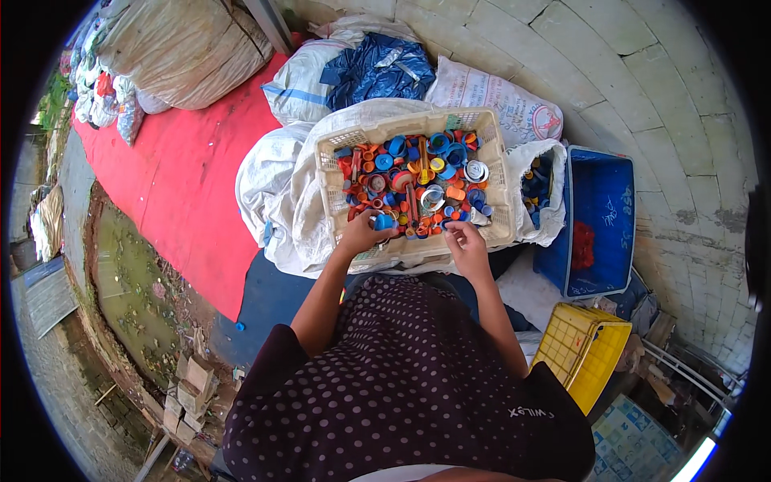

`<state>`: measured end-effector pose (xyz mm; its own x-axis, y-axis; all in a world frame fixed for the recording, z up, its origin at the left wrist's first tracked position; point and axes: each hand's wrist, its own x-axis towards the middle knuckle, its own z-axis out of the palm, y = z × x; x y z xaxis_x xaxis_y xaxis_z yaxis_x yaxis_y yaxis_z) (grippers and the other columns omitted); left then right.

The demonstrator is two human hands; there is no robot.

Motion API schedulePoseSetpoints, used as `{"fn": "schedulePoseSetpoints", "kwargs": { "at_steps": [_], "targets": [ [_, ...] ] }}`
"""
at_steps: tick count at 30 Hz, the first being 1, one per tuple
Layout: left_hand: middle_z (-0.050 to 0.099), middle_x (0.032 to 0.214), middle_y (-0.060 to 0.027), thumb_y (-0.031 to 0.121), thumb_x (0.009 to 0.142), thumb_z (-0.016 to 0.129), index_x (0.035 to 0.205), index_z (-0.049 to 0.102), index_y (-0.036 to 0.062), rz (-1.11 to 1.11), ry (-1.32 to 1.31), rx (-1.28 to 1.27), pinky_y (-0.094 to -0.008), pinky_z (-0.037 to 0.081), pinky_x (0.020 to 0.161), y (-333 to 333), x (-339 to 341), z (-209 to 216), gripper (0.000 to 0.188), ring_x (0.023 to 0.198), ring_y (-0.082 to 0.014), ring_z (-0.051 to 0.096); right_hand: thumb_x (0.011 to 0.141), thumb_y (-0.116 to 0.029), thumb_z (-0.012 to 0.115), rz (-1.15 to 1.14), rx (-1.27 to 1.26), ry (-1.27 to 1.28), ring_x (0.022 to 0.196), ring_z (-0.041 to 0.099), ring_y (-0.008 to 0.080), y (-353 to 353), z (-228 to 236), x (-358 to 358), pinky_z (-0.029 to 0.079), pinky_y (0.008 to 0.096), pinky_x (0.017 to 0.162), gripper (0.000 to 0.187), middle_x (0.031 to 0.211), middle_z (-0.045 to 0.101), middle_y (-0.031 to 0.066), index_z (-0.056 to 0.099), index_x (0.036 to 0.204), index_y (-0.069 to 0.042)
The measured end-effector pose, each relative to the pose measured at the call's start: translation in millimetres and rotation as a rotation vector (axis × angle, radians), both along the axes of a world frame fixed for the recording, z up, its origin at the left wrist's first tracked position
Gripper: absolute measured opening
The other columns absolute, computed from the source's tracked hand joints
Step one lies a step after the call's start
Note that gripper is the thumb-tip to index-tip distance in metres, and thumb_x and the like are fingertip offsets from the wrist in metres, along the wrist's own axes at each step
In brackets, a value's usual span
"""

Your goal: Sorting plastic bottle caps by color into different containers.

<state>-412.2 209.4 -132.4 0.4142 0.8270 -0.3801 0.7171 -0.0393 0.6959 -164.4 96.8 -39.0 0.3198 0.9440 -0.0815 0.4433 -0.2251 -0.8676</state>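
A cream plastic crate [328, 173] full of mixed plastic bottle caps and lids [455, 193] sits in front of me. The caps are mostly blue, orange and red, with some yellow and white ones. At the crate's near left side, my left hand [361, 233] closes its fingers around a blue cap [384, 221]. My right hand [467, 245] is at the near right part of the pile, thumb and fingertips pinched together. A bit of blue shows at those fingertips, too small to tell if it is held.
White woven sacks [277, 177] surround the crate. Right of it, an open sack [554, 181] holds more caps, beside a blue bin [622, 241] and a yellow crate [598, 365]. A block wall [666, 104] rises behind. Red sheeting [185, 185] covers ground at left.
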Motion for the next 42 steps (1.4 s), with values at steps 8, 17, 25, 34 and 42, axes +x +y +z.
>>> {"fn": "schedulePoseSetpoints", "kwargs": {
  "at_steps": [8, 17, 25, 34, 42],
  "targets": [
    [0.060, 0.095, -0.0001, 0.044, 0.095, 0.059, 0.114, 0.058, 0.0086, 0.218, -0.836, -0.812, -0.0266, 0.045, 0.073, -8, 44, 58, 0.040, 0.082, -0.0092, 0.055, 0.080, -0.027, 0.076, 0.315, -0.061, 0.067, 0.106, 0.058, 0.0296, 44, 8, -28, 0.048, 0.0375, 0.089, 0.059, 0.116, 0.056, 0.0160, 0.054, 0.131, -0.008],
    [0.064, 0.112, -0.0041, 0.045, 0.095, 0.057, 0.122, 0.056, 0.0123, 0.542, -1.332, -1.098, -0.0349, 0.046, 0.089, -25, 32, 67, 0.042, 0.097, -0.0182, 0.060, 0.074, -0.024, 0.082, 0.544, -0.004, 0.029, 0.097, 0.060, 0.0188, 70, 29, -21, 0.048, 0.0319, 0.085, 0.062, 0.113, 0.059, 0.0078, 0.056, 0.128, -0.008],
    [0.064, 0.114, -0.0038, 0.042, 0.093, 0.061, 0.125, 0.054, 0.0103, 0.754, -1.401, -0.790, -0.0347, 0.047, 0.093, -49, 8, 73, 0.045, 0.104, -0.0182, 0.061, 0.089, -0.038, 0.067, 0.697, -0.320, 0.014, 0.092, 0.063, 0.0222, 117, -23, 9, 0.051, 0.0360, 0.080, 0.047, 0.101, 0.061, 0.0102, 0.059, 0.123, -0.006],
    [0.061, 0.120, -0.0069, 0.041, 0.089, 0.067, 0.128, 0.050, 0.0068, 1.070, -1.590, -0.599, -0.0364, 0.050, 0.093, -104, -25, 74, 0.054, 0.106, -0.0195, 0.060, 0.090, -0.018, 0.055, 0.673, -0.394, -0.710, 0.103, 0.062, 0.0331, 244, -98, -22, 0.052, 0.0479, 0.082, 0.049, 0.123, 0.059, 0.0117, 0.047, 0.137, -0.022],
    [0.062, 0.117, -0.0129, 0.044, 0.095, 0.057, 0.131, 0.049, 0.0061, 1.234, -1.684, -0.602, -0.0362, 0.050, 0.089, -107, -47, 72, 0.053, 0.098, -0.0237, 0.061, 0.091, -0.021, 0.055, 0.685, -0.211, -0.958, 0.093, 0.066, 0.0328, 247, -125, -6, 0.054, 0.0480, 0.074, 0.031, 0.107, 0.063, 0.0115, 0.053, 0.122, -0.018]
  ]
}}
